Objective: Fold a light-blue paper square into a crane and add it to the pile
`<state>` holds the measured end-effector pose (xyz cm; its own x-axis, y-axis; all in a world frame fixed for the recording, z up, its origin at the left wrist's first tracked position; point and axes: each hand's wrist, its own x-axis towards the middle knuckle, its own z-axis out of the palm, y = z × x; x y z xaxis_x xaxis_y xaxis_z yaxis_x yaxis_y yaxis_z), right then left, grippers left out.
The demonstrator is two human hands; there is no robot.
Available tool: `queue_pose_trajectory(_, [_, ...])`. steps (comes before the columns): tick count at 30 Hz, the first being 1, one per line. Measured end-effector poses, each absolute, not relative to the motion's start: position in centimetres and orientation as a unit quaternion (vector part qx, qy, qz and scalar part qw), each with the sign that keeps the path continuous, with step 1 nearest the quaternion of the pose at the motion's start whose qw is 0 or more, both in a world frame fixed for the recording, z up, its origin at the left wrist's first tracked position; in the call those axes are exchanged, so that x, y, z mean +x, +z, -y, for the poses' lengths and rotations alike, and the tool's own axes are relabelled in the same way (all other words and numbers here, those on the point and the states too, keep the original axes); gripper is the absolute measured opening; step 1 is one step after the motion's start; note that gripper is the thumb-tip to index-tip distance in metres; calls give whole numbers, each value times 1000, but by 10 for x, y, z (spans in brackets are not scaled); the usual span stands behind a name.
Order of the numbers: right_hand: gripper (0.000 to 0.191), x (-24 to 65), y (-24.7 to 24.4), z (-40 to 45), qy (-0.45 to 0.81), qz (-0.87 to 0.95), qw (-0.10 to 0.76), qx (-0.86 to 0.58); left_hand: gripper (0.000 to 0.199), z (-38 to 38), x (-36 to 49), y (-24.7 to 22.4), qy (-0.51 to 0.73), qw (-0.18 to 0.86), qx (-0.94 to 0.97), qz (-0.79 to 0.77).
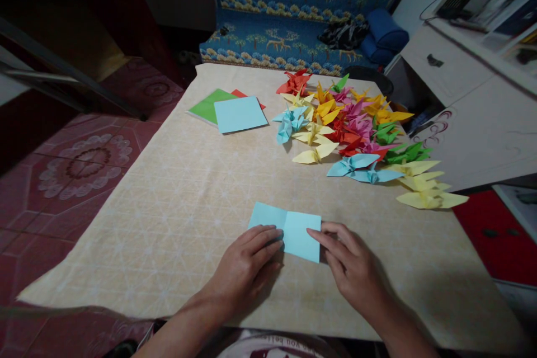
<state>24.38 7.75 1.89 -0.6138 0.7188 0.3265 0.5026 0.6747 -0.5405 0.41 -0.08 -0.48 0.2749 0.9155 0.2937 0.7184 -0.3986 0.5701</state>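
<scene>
Handling creased light-blue paper close to the near edge of the table, roughly midway along. Resting the left hand over the left part of the paper, fingers together and loosely bent, tips by the middle crease; cannot tell whether pinching or only pressing down. Holding the paper's right edge in the partly closed right hand, with index finger laid on top and another fingertip just behind the edge. Toward the far left corner, can see a flat light-blue sheet overlapping a green sheet and a red sheet. Across the far right part, can make out many paper cranes in red, orange, pink, green, yellow and light blue, crowded together and partly overlapping. Closest to the right edge, can spot pale-yellow cranes, one behind another. Past the far edge, can see a blue patterned couch; past the right edge, a white cabinet.
</scene>
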Motion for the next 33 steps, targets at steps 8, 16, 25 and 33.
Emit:
queue_pose_trajectory(8, [29,242,22,-94,111,947,220,-208,31,4,4,-5,284,145,795,-516])
queue_pose_trajectory(16, [13,223,18,-107,273,897,170,-302,32,8,6,-14,285,102,803,-514])
queue_pose_trajectory(25, [12,206,8,-109,242,841,207,-438,32,8,6,-10,287,98,807,-506])
queue_pose_trajectory(33, [14,214,12,-115,379,803,192,-419,32,9,7,-10,290,111,804,-507])
